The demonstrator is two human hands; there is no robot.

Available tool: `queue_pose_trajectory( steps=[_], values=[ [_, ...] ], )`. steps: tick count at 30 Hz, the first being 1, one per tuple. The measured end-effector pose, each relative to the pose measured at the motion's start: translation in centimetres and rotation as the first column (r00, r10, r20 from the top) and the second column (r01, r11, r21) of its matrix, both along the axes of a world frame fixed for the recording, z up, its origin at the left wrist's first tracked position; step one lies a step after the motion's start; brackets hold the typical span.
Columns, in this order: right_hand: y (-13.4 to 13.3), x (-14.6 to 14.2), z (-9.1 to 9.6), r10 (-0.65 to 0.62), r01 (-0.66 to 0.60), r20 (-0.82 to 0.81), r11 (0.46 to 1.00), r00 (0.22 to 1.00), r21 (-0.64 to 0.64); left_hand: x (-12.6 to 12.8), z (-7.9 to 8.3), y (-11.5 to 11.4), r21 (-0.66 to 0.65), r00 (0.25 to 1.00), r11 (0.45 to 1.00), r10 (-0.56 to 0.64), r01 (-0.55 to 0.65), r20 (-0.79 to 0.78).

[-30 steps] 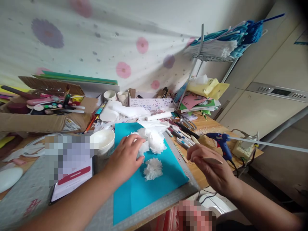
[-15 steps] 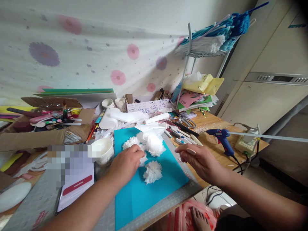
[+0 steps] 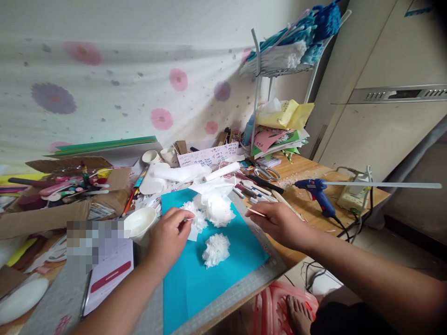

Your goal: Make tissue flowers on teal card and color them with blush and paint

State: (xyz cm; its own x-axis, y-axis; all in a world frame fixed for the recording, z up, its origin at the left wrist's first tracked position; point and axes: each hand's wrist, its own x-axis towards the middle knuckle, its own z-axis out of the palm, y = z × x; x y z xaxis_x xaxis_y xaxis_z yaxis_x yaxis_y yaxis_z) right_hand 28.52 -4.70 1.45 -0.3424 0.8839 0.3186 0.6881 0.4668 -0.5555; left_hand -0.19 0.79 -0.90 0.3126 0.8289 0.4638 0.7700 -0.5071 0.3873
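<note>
A blue paper sheet [image 3: 188, 288] lies in front of me. A ruffled white tissue-paper cluster [image 3: 216, 250] rests on it, and more crumpled white tissue [image 3: 219, 209] is bunched farther back. My left hand [image 3: 171, 235] is over the sheet's left side, thumb and fingertips pinched on a small piece of white tissue paper [image 3: 190, 234]; how much of it is gripped is partly hidden. Off the sheet's right edge, my right hand [image 3: 282, 223] is closed around a thin, flat wooden stick [image 3: 256, 212] that points left.
A white paper bowl [image 3: 139, 222] and a phone [image 3: 110, 281] are to the left. Pens and scissors [image 3: 267, 172] lie behind the sheet. A blue glue gun [image 3: 317, 193] with a long glue stick stands at right. A grey cutting mat [image 3: 275, 263] lies underneath.
My left hand has drawn back a little to the left, away from the tissue bunch. My right hand has turned, so the stick now points left. The view has shifted slightly.
</note>
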Motion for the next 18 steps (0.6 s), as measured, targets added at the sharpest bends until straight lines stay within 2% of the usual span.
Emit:
queue_pose_trajectory(
  steps=[12, 18],
  values=[
    [1.8, -1.8, -0.9, -0.016, 0.019, 0.070, 0.999, 0.997, -0.040, 0.3, 0.1, -0.6, -0.054, 0.995, 0.996, -0.070, 0.067, -0.071],
    [3.3, -3.2, -1.4, -0.038, 0.039, 0.094, 0.999, 0.995, -0.014, 0.2, 0.1, -1.1, -0.006, 0.987, 0.997, -0.081, 0.081, -0.135]
  ],
)
